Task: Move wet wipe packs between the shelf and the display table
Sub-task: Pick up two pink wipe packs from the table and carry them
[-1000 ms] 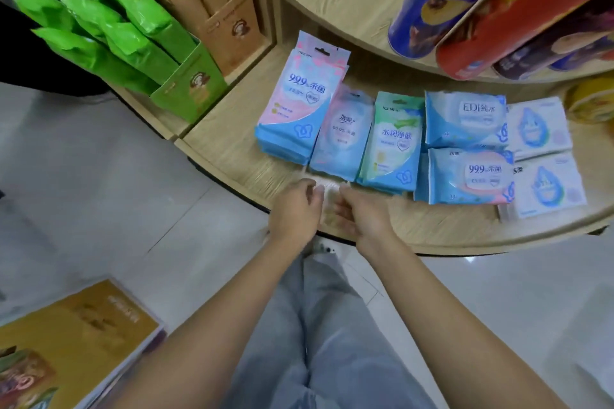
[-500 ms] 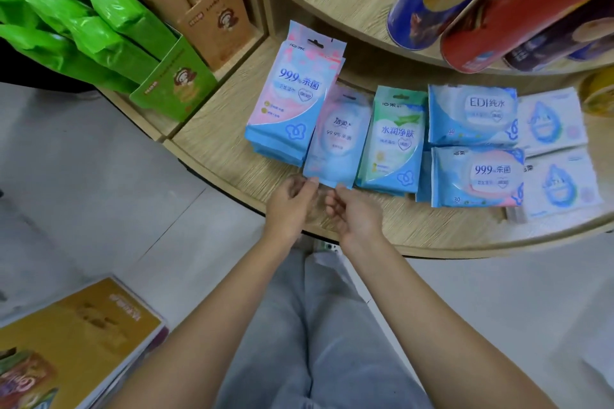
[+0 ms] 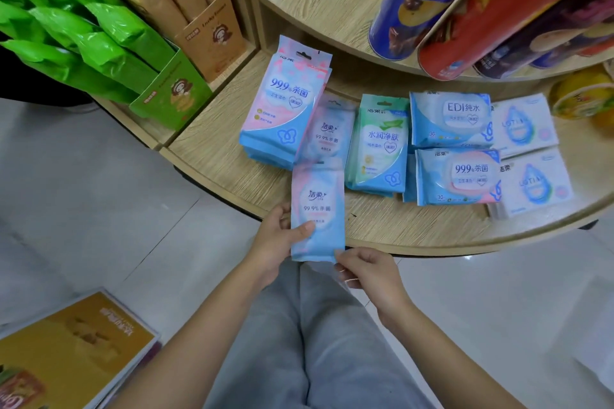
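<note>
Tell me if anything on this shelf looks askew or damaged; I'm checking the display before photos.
Nothing looks damaged or spilled. The only thing out of line is a slim pink-and-blue wipe pack, held by the left hand and right hand over the wooden shelf edge. The tall 99.9% stack sits slightly tilted.

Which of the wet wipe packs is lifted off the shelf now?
The narrow pink-and-blue 99.9% pack, pinched by the left hand and right hand; the others lie flat.
</note>
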`<state>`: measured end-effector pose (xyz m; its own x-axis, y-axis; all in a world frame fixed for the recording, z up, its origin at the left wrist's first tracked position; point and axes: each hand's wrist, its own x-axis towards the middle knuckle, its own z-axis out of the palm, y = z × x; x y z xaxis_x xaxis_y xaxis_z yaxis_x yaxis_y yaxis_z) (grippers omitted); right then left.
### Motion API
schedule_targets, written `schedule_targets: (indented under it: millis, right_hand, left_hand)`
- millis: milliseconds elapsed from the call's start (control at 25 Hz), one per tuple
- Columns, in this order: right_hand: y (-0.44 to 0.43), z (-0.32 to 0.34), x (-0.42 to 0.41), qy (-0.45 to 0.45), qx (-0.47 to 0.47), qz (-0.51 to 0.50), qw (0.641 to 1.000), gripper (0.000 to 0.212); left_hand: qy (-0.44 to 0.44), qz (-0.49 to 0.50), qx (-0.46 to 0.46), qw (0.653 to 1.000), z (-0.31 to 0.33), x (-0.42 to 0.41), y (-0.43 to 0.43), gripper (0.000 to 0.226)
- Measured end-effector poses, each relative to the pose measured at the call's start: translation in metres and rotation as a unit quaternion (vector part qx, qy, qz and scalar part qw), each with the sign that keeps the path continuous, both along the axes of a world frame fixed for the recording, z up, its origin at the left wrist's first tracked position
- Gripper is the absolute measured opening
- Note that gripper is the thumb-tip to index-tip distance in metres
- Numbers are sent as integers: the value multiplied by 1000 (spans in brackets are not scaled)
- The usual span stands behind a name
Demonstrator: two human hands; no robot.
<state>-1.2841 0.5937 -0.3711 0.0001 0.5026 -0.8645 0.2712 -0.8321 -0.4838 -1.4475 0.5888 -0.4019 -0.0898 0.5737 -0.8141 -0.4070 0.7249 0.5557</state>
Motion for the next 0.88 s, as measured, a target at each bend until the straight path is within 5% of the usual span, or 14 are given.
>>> schedule_targets:
  millis: [440,880]
  right_hand:
    - [73,-47,-76,30,21,-203,979,17]
    - [91,-67,-113,30,6,-483,875,24]
  left_hand:
    - [57,-12,23,998,30,-58,-58,35]
    - [21,-114,53,992,24,-115,-33,49]
